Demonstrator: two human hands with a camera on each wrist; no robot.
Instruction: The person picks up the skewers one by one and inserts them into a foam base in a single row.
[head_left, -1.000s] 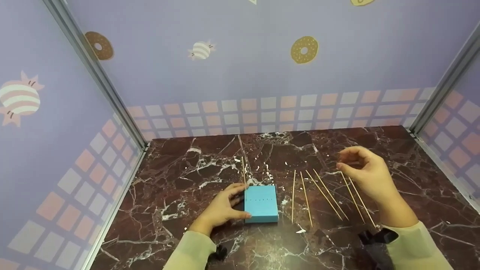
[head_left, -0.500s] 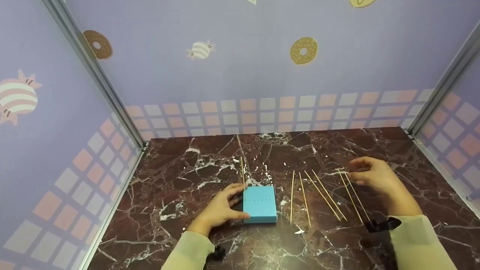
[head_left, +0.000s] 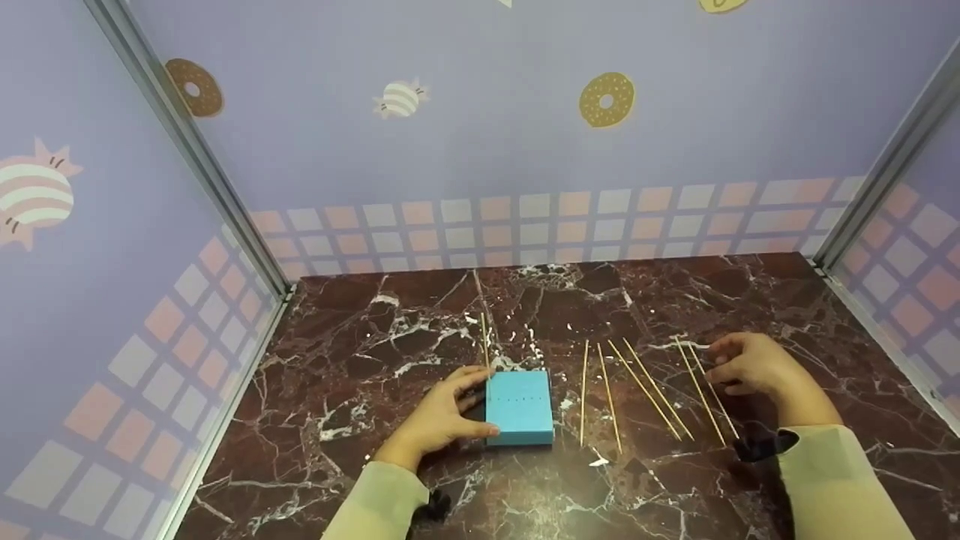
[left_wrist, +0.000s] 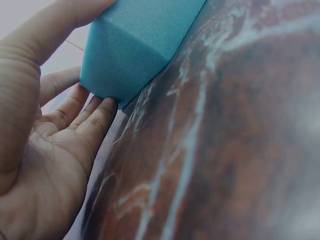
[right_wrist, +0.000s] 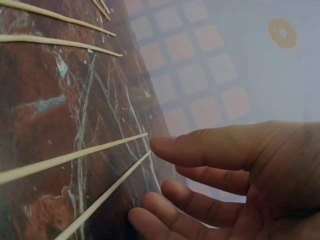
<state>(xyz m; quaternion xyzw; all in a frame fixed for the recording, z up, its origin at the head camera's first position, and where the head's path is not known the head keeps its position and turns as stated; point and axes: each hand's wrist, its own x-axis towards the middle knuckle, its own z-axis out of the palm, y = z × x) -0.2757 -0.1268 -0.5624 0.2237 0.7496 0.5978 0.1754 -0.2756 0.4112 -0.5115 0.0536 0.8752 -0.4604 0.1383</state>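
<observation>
A light blue foam-like block (head_left: 521, 420) with a row of small holes lies on the dark marbled table (head_left: 360, 480). My left hand (head_left: 435, 424) holds its left side, thumb at the near corner and fingers at the far corner. In the left wrist view the fingers (left_wrist: 97, 117) touch the block's lower edge. One thin wooden skewer (head_left: 486, 345) rises from the left end of the hole row. My right hand (head_left: 765, 371) hovers beside the rightmost pair of skewers (head_left: 701, 390), fingers loosely bent and holding nothing. In the right wrist view its thumb (right_wrist: 192, 147) is close to their tips.
Two more pairs of skewers lie between the block and my right hand: a left pair (head_left: 610, 397) and a slanted middle pair (head_left: 652, 390). White crumbs (head_left: 534, 345) are scattered behind the block. Patterned lilac panels (head_left: 487, 135) enclose the table's back and sides.
My right hand has come down and slightly to the right, from above the far ends of the rightmost skewers to beside them. The left hand and block stay in place.
</observation>
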